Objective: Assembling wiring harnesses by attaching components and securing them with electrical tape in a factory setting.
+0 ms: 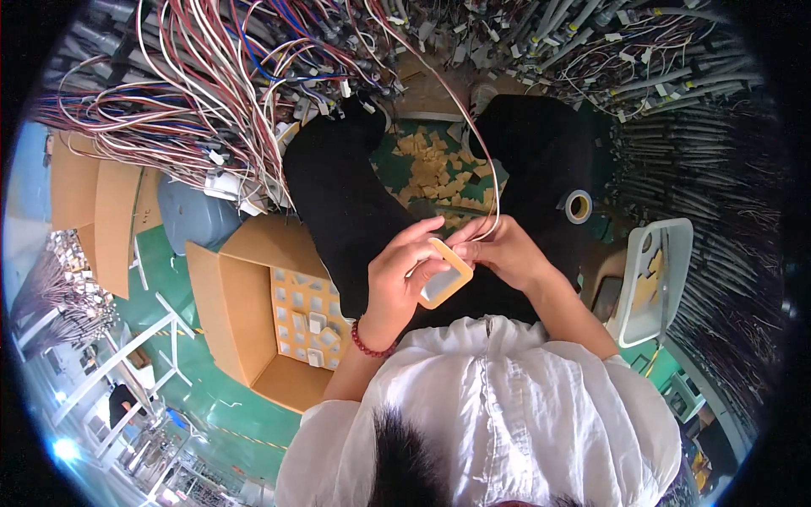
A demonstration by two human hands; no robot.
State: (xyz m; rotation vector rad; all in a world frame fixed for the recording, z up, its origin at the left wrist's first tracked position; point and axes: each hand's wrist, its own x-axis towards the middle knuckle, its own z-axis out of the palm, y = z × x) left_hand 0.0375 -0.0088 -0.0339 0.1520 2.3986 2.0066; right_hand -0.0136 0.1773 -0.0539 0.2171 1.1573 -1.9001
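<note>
In front of my lap, my left hand (395, 275) is closed on a small square piece (443, 291) with a tan rim and a whitish middle, tilted toward me. Its thumb lies over the near side. My right hand (507, 253) pinches a thin white and brown cable (488, 156) beside the piece's far corner. The cable loops up from my fingers to the wire bundles (211, 76) at the far left. My fingers hide the cable's end, so I cannot tell whether it joins the piece.
An open cardboard box (232, 313) at the left holds several small white pieces in rows. Yellowish paper scraps (431, 169) litter the floor between my legs. A tape roll (578, 207) rests by my right thigh, near a white plastic bin (629, 296). Grey cables (684, 169) crowd the right.
</note>
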